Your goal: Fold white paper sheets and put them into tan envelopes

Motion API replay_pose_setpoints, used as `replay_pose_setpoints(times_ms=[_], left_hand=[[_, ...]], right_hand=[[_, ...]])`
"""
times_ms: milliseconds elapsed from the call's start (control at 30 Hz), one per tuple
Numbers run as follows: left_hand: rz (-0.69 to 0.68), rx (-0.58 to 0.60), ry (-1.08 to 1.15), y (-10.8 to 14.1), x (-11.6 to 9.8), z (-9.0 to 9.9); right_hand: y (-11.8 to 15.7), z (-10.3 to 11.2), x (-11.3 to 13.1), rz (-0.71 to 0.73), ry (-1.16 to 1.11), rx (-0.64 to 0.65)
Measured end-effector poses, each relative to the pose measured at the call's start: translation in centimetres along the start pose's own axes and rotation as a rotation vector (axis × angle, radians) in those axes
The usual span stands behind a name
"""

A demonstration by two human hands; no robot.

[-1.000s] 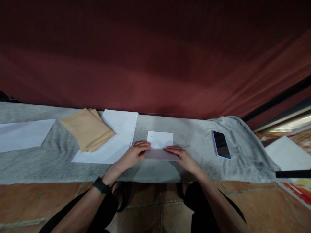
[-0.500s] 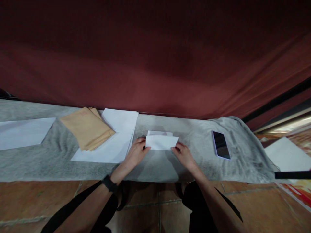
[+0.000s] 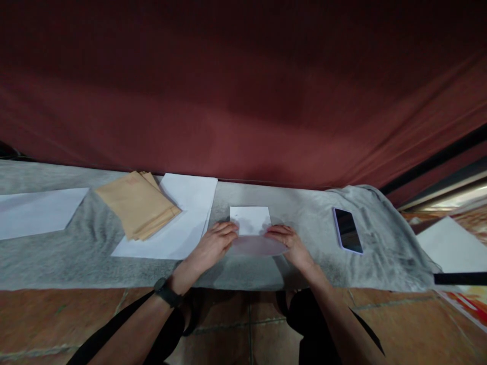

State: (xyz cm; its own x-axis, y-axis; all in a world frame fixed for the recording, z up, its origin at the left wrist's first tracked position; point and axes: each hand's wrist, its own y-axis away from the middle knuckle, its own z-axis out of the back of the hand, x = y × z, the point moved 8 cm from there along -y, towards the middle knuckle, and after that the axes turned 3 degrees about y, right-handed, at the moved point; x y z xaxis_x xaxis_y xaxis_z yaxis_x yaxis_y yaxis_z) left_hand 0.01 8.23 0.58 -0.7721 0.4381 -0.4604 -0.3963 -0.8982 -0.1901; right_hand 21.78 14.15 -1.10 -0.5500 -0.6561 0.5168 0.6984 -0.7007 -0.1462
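Observation:
A small white sheet of paper (image 3: 249,219) lies in front of me with a crease across it. Its far part is flat on the grey cloth, while the near flap tips toward me and looks slightly blurred. My left hand (image 3: 216,243) has its fingers closed on the paper's left edge by the crease. At the opposite end, my right hand (image 3: 289,244) grips the right edge, fingertips over the paper. A dark watch sits on my left wrist.
Brown envelopes (image 3: 137,205) are stacked on large white sheets (image 3: 194,203) to the left. Farther left lies another white sheet (image 3: 38,213). A phone (image 3: 347,230) in a lilac case rests at right on the grey cloth (image 3: 304,208). A dark red curtain (image 3: 243,101) hangs behind.
The paper's near flap, raised half a second ago, has tipped down toward me, uncovering the far part. Both hands stay at the paper's sides, with fingers now over the crease.

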Motion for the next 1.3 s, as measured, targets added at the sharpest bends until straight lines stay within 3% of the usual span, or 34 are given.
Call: replay_pose_setpoints(times_ms=[133, 267, 400, 500, 700, 833, 1033, 1133, 1200, 1300], left_hand=[[-0.011, 0.099, -0.009, 0.2, 0.4, -1.2], [-0.010, 0.109, -0.019, 0.4, 1.3, -1.4], [-0.051, 0.090, 0.004, 0.6, 0.7, -0.9], [-0.046, 0.081, 0.029, 0.5, 0.3, -0.5], [-0.011, 0.110, 0.038, 0.4, 0.6, -0.2], [-0.004, 0.106, 0.066, 0.9, 0.8, -0.1], [0.011, 0.128, 0.143, 1.6, 1.5, -0.5], [0.141, 0.018, 0.088, 0.9, 2.0, -1.0], [0.237, -0.039, -0.012, 0.1, 1.8, -2.1], [0.268, -0.070, -0.129, -1.3, 0.5, -4.2]], right_hand=[[-0.1, 0.0, -0.2, -0.018, -0.139, 0.067], [-0.8, 0.7, -1.3, -0.120, -0.283, -0.021], [-2.1, 1.6, -1.5, -0.187, -0.382, -0.131], [-3.2, 0.7, -0.4, -0.160, -0.417, -0.098], [-4.3, -3.7, 4.1, 0.042, -0.107, -0.005], [-4.2, -5.8, 5.4, 0.021, 0.176, -0.003], [-4.2, -5.8, 4.6, -0.053, 0.307, -0.020], [-4.3, -5.7, 4.0, -0.130, 0.315, -0.061], [-4.4, -5.9, 4.0, -0.160, 0.316, -0.083], [-4.5, -6.2, 3.9, -0.192, 0.328, -0.123]])
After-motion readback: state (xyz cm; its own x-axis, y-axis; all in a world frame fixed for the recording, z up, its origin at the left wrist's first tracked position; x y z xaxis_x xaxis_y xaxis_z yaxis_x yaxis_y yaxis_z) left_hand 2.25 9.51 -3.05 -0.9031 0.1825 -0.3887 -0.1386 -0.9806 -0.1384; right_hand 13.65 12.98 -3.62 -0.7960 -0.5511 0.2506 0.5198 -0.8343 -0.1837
